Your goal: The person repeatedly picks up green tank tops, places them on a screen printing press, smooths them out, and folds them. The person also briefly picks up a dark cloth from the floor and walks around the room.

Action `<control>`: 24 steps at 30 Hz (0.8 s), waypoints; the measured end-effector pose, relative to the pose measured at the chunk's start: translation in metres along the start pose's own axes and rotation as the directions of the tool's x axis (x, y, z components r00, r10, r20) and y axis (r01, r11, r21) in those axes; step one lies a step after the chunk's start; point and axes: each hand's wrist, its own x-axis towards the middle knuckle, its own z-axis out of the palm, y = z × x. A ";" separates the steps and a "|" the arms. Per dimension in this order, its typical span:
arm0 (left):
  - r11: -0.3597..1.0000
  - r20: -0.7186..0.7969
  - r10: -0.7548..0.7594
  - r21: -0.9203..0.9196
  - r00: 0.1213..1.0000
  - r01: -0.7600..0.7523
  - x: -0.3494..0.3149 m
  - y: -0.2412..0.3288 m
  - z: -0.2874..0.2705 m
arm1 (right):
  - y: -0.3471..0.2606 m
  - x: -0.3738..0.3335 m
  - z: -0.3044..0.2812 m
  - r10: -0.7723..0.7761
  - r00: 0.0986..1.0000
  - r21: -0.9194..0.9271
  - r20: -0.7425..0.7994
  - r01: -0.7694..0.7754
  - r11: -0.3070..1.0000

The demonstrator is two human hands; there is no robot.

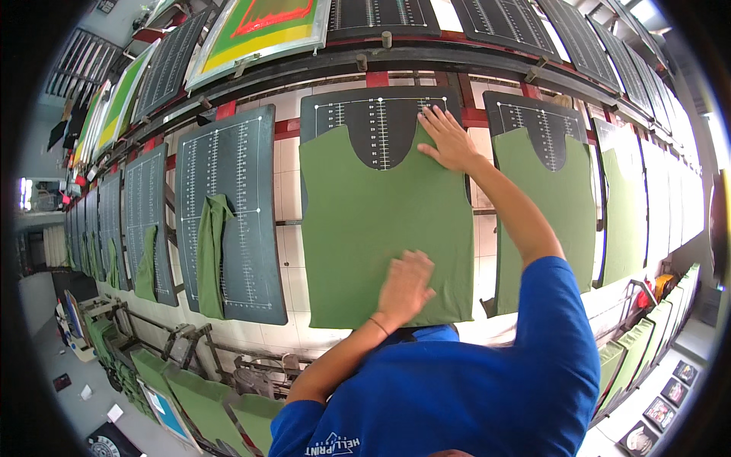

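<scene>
1. Two hands flat on green shirt panel (384, 228), which lies on dark ruled platen (378, 122).
2. Our left hand (403, 289) presses near the hem, fingers spread, gripping nothing.
3. Our right hand (445, 137) pins the shoulder, fingers open, likely smoothing cloth straight.

I see a plain olive-green shirt piece (384, 228) spread over a dark grey board (378, 126) marked with thin white ruler lines and dots. The boards to either side are the same dark grey with white scales, each carrying green cloth. My sleeves (560, 320) are bright blue. Above, a framed screen (263, 27) shows yellow-green with a red patch. The bar (472, 118) behind the boards is red.
</scene>
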 end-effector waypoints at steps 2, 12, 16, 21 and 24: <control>0.873 -0.080 0.485 -0.013 0.871 -0.488 0.000 0.032 0.081 | -0.006 -0.012 0.000 -0.016 1.000 -0.051 0.013 0.017 0.999; 0.993 -0.086 -0.070 0.089 0.994 0.078 -0.148 -0.101 0.015 | -0.235 -0.267 -0.003 -0.006 0.875 -0.011 0.485 0.013 1.000; 0.894 -0.379 -0.409 0.013 0.830 0.447 -0.236 -0.174 0.019 | -0.331 -0.255 0.027 0.031 0.918 -0.023 0.395 -0.024 0.999; 0.774 -0.794 -0.486 -0.199 0.365 0.601 -0.348 -0.276 -0.023 | -0.425 -0.179 0.039 0.003 0.943 0.030 0.334 -0.014 0.999; 0.731 -0.795 -0.550 -0.310 0.256 0.608 -0.407 -0.345 -0.035 | -0.489 -0.134 0.060 -0.032 0.993 0.263 0.117 0.000 0.965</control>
